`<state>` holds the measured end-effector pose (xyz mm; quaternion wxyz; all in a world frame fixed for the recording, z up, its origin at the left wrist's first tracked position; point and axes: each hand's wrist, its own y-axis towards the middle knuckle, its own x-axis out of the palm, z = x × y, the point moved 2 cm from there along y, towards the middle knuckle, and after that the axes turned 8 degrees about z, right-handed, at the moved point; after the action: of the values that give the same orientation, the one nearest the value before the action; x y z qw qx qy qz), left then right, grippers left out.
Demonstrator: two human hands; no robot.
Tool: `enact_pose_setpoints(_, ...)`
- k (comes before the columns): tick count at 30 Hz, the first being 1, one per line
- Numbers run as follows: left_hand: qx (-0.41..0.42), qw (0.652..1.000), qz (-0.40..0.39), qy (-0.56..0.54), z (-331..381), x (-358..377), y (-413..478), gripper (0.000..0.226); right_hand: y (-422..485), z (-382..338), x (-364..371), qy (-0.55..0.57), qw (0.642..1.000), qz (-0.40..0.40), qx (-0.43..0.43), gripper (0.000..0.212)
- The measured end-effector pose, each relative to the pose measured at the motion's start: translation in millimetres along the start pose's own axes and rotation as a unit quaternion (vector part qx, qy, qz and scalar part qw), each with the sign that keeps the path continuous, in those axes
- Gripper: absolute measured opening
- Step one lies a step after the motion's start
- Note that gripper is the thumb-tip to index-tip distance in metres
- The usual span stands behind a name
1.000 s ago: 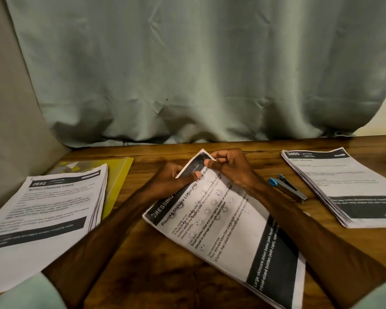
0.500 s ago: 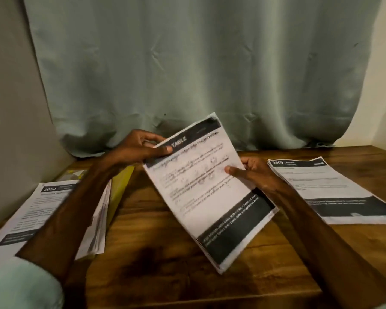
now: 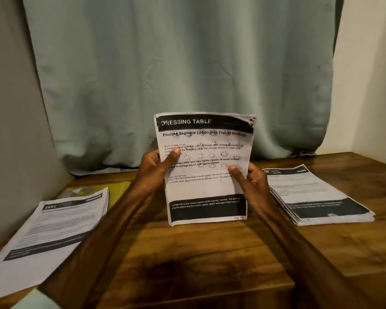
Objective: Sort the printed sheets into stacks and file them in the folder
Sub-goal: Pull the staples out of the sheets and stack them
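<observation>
Two hands hold a bundle of printed sheets [image 3: 206,190] headed "Dressing Table" upright over a wooden table [image 3: 198,253]; the left hand [image 3: 156,168] grips its left edge, the right hand [image 3: 250,179] its right, thumbs across the print. A stack headed 2652 [image 3: 49,230] lies at 8 o'clock, partly over a yellow folder [image 3: 122,186]; a second stack [image 3: 316,197] lies at 3 o'clock

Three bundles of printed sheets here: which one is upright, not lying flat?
The middle bundle headed DRESSING TABLE: the left hand and right hand hold it upright by its sides. The left stack and right stack lie flat on the table.
</observation>
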<state>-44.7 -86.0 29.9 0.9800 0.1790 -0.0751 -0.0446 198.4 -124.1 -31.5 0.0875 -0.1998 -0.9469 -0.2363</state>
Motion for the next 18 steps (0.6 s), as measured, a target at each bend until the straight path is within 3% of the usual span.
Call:
enact_pose_setpoints(6, -0.014, 0.999, 0.026, 0.030, -19.5, 10.9, -18.6, 0.027, -9.8, 19.3, -2.8, 0.001, 0.999, 0.022, 0.046, 0.030)
enact_pose_setpoints(14, -0.010, 0.998, 0.045, 0.038, -24.0, -0.1, -7.5, 0.027, 30.1, -19.6, 0.4, -0.144, 0.988, -0.028, -0.055, 0.015)
enact_pose_setpoints(18, -0.069, 0.995, 0.047, 0.058, -33.5, -27.4, -6.1, 0.026, 41.7, -27.6, -10.0, -0.178, 0.981, -0.027, -0.077, 0.018)
